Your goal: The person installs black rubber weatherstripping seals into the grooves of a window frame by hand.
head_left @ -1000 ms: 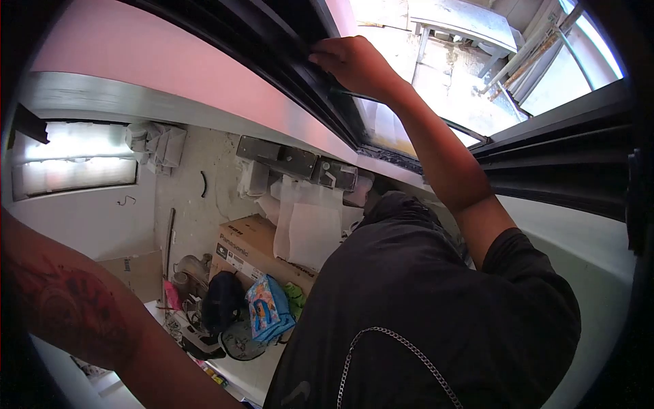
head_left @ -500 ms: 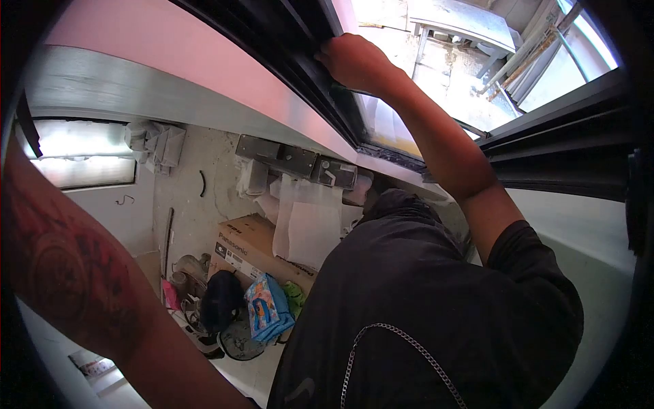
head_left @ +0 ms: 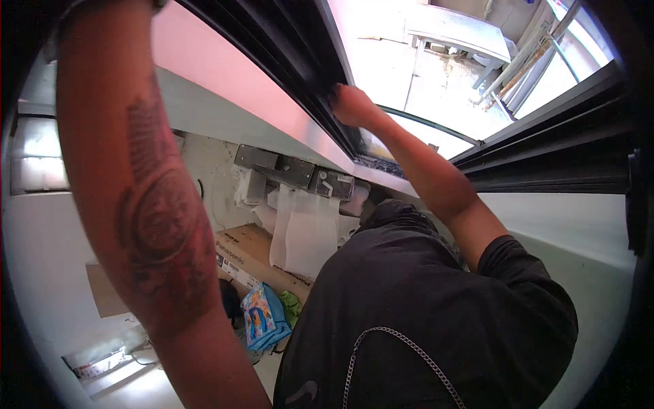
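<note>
My right hand is closed against the inner edge of a black window frame, knuckles up. Its fingertips are hidden against the dark frame, so what it holds, if anything, cannot be made out. On the other side, my tattooed left forearm reaches up past the top edge of the view. The left hand itself lies outside the picture; only a dark band shows near the wrist. Between the arms is my black shirt with a chain hanging over it.
Below are a Panasonic cardboard box, a blue patterned bag, a white plastic sheet and grey metal boxes. Beyond the opening stand a white table and leaning pipes. A black sill track runs at right.
My right hand has slid down along the window frame, towards its lower corner. My left forearm has swung up and right, now covering part of the floor and wall behind it.
</note>
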A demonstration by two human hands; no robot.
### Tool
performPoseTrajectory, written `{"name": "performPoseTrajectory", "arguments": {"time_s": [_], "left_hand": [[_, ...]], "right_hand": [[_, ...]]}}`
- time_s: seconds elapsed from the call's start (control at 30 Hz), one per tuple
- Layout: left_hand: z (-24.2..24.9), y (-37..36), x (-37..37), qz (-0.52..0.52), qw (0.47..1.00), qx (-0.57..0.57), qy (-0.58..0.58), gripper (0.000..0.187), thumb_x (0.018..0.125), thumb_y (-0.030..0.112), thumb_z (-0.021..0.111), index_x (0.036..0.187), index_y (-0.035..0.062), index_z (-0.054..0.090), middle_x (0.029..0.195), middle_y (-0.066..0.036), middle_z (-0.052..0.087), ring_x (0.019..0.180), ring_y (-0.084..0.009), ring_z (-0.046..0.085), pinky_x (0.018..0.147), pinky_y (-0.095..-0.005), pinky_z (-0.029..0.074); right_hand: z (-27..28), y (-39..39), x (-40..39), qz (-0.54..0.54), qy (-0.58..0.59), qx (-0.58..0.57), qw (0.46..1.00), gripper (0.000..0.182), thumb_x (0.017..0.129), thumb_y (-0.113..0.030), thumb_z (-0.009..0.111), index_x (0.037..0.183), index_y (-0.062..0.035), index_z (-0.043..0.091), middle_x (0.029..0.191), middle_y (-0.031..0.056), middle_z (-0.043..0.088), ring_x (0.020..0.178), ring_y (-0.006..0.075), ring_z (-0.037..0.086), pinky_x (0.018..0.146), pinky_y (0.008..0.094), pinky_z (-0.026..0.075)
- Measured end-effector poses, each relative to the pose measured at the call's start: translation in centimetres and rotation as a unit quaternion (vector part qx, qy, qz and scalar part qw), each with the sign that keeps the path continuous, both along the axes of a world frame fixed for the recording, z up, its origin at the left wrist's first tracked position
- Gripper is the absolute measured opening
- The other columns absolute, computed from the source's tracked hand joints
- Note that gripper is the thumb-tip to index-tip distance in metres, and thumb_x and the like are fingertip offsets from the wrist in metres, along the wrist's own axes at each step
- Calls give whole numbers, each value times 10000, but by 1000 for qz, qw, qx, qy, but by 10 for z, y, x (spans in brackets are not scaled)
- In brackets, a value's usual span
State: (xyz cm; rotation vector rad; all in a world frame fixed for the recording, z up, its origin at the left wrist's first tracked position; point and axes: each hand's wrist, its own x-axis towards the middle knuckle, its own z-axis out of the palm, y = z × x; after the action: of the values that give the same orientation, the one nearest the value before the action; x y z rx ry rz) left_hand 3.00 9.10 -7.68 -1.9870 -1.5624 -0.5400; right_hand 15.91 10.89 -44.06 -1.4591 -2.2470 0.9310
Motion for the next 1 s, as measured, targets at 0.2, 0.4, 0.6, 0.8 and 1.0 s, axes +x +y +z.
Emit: {"name": "performPoseTrajectory", "arguments": {"time_s": [0.2, 0.4, 0.6, 0.8, 1.0], "left_hand": [[-19, 5, 6, 6, 1000, -15, -15, 204, 904, 102, 583, 807, -53, 675, 734, -275, 652, 695, -432, 662, 666, -471, 588], [-55, 5, 28, 26, 999, -18, -28, 220, 894, 105, 576, 792, -61, 677, 749, -311, 677, 720, -479, 696, 692, -501, 618], [-103, -2, 53, 119, 991, -31, -47, 191, 864, 99, 583, 828, -29, 720, 906, -322, 697, 900, -479, 698, 800, -538, 600], [-143, -10, 63, 114, 976, -129, -136, 213, 903, 125, 589, 872, -7, 753, 952, -288, 717, 926, -458, 707, 811, -521, 605], [-199, -2, 70, 154, 946, -224, -175, 211, 929, 122, 593, 931, -1, 764, 971, -263, 730, 936, -428, 721, 812, -481, 616]], "right_hand": [[0, -25, -8, -113, 108, 45, 987, 280, 852, -95, 545, 1073, 58, 622, 943, 324, 692, 932, 512, 673, 829, 573, 548], [22, -34, -14, -166, 195, 57, 965, 329, 894, -183, 602, 1116, 58, 598, 1010, 326, 684, 999, 513, 649, 894, 574, 522], [-12, -32, -28, -205, 216, -1, 955, 359, 917, -229, 602, 1132, 58, 606, 1047, 320, 683, 1051, 497, 645, 934, 559, 524], [-20, -2, -5, -127, 196, -46, 971, 343, 898, -231, 596, 1048, 66, 677, 1054, 330, 684, 1055, 492, 649, 931, 545, 520], [-27, -11, 3, -70, 202, -36, 976, 321, 908, -194, 575, 1094, 43, 685, 1053, 321, 691, 1059, 476, 663, 918, 522, 517]]}}
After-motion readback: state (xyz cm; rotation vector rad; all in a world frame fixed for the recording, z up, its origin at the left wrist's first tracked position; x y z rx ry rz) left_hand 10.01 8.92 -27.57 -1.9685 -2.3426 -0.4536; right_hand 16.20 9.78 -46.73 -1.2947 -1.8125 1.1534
